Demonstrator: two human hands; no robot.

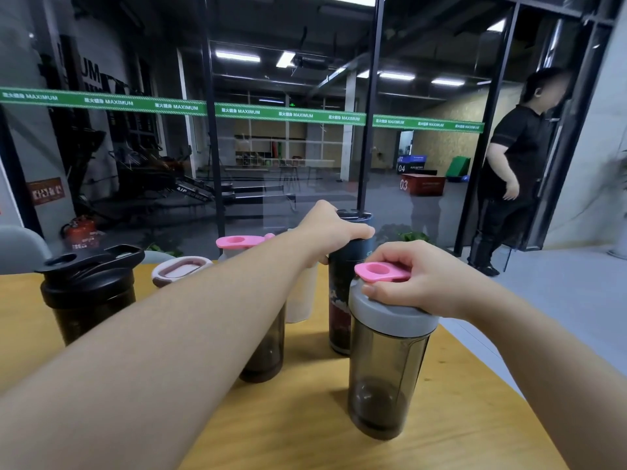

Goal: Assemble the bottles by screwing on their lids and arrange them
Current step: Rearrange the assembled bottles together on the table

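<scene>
Hands curl their grip on bottles: left hand (330, 228) on dark printed bottle (341, 300), right hand (412, 278) on grey lid (390, 315) (green tape (237, 111) reads MAXIMUM)

Bottles (339, 293) crowd the table's (305, 418) far half; its near edge lies open

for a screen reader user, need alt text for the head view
A person's right hand grips the grey lid of a smoky bottle on a wooden table, while the left hand holds a tall dark bottle behind it.
</scene>
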